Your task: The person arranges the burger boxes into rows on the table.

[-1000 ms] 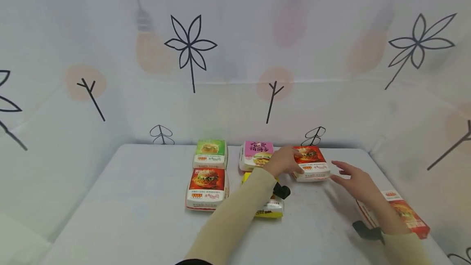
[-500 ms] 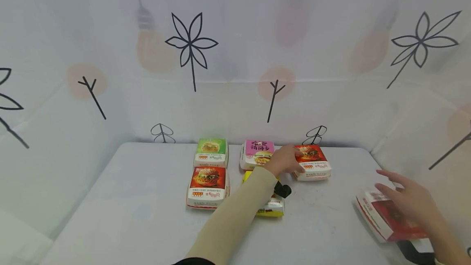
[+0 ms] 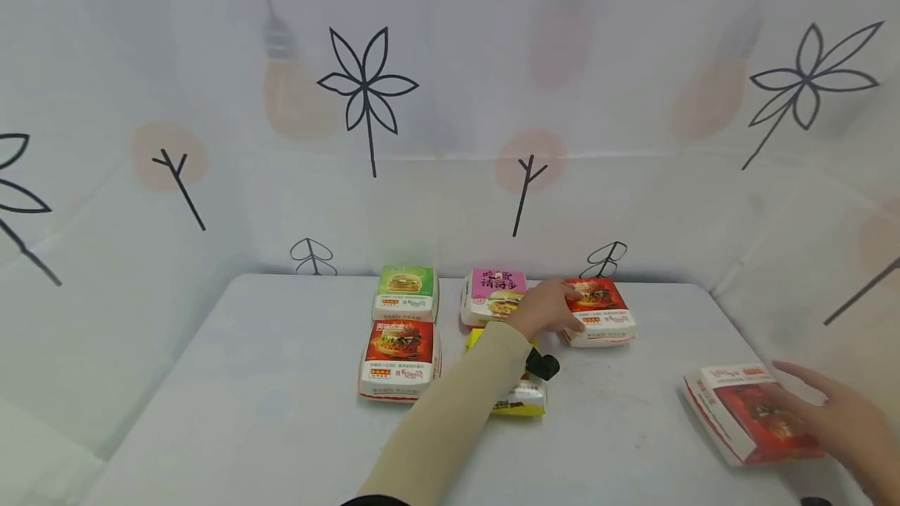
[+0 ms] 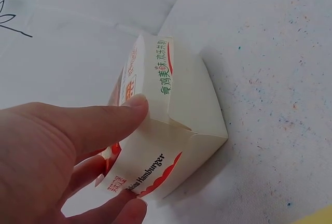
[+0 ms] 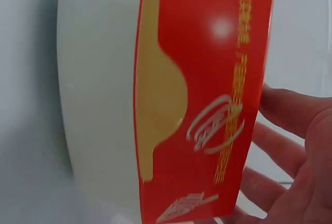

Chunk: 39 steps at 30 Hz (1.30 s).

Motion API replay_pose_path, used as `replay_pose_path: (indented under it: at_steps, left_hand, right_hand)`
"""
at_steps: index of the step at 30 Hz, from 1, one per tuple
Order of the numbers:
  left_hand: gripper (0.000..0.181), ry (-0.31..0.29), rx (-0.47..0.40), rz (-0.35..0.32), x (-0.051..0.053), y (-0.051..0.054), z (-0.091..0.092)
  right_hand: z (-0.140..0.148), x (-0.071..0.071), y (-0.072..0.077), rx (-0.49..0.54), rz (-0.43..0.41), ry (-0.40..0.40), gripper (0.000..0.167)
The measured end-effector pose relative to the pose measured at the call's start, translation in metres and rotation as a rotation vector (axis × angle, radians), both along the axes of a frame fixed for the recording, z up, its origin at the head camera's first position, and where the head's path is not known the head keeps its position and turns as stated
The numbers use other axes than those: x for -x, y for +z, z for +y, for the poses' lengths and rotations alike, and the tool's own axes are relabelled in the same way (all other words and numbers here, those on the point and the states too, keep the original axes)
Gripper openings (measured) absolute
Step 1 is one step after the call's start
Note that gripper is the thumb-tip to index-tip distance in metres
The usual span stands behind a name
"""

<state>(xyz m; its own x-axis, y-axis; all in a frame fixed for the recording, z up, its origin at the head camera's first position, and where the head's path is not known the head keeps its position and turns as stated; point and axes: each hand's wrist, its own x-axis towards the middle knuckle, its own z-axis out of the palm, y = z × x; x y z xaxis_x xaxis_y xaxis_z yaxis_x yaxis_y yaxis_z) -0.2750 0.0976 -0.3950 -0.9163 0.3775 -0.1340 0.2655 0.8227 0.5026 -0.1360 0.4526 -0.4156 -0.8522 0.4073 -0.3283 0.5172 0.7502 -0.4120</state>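
My left hand [image 3: 547,308] touches the left side of a red-and-white hamburger box [image 3: 605,312] at the back right of the table. In the left wrist view its thumb rests along one edge of that box [image 4: 189,92], with the other fingers by an adjoining side. At the right, my right hand [image 3: 844,422] hangs over a second red hamburger box [image 3: 762,408], which sits at an angle. The right wrist view has this box's red side [image 5: 218,42] up close. Loosely spread fingers [image 5: 290,112] show beyond its edge, and whether they touch it is unclear.
Further left on the white table [image 3: 232,381] are a green hamburger box [image 3: 405,287] with a red one [image 3: 398,358] in front. A pink box [image 3: 495,291] lies right of them, before it a yellow package [image 3: 520,400] partly hidden by my left sleeve [image 3: 450,404]. Patterned cloth [image 3: 450,100] hangs behind.
My right hand has moved from beside the back-right box to the right and nearer, over the angled red box. The left hand has stayed on its box.
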Motion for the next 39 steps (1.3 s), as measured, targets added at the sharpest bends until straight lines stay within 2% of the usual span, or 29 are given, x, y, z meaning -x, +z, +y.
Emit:
replay_pose_path:
  at_steps: [2,4,7,10,14,18,23,26,33,39]
  left_hand:
    - [0.056,0.002,-0.004,-0.004,0.000,-0.001,0.000]
    - [0.057,0.007,0.001,-0.005,-0.001,-0.001,0.000]
    - [0.057,0.013,0.004,-0.005,-0.001,-0.003,0.001]
    - [0.057,0.022,0.002,-0.014,-0.002,-0.007,0.002]
    - [0.056,0.029,-0.005,-0.023,-0.004,-0.010,0.003]
    - [0.056,0.028,-0.008,-0.014,-0.003,-0.008,0.003]
    - [0.056,0.019,0.002,-0.004,-0.002,-0.004,0.002]
    - [0.056,0.015,0.003,-0.005,-0.002,-0.003,0.001]
    - [0.057,0.028,0.018,0.002,0.000,-0.004,0.001]
    - [0.057,0.010,0.033,0.007,0.000,-0.002,0.006]
  right_hand:
    - [0.004,-0.003,-0.001,0.024,-0.021,-0.022,0.112]
    - [0.009,-0.006,-0.003,0.053,-0.036,-0.009,0.110]
    - [0.019,-0.009,-0.008,0.139,-0.064,0.061,0.109]
    - [0.027,-0.010,-0.017,0.249,-0.102,0.095,0.113]
    - [0.030,-0.010,-0.029,0.322,-0.105,0.078,0.118]
    - [0.018,-0.008,-0.028,0.305,-0.071,0.085,0.116]
    - [-0.010,-0.004,-0.017,0.286,-0.016,0.154,0.106]
    - [-0.027,-0.002,-0.012,0.326,-0.015,0.182,0.103]
    - [-0.061,0.006,-0.010,0.325,0.031,0.220,0.099]
    - [-0.087,0.003,-0.010,0.275,0.115,0.267,0.092]
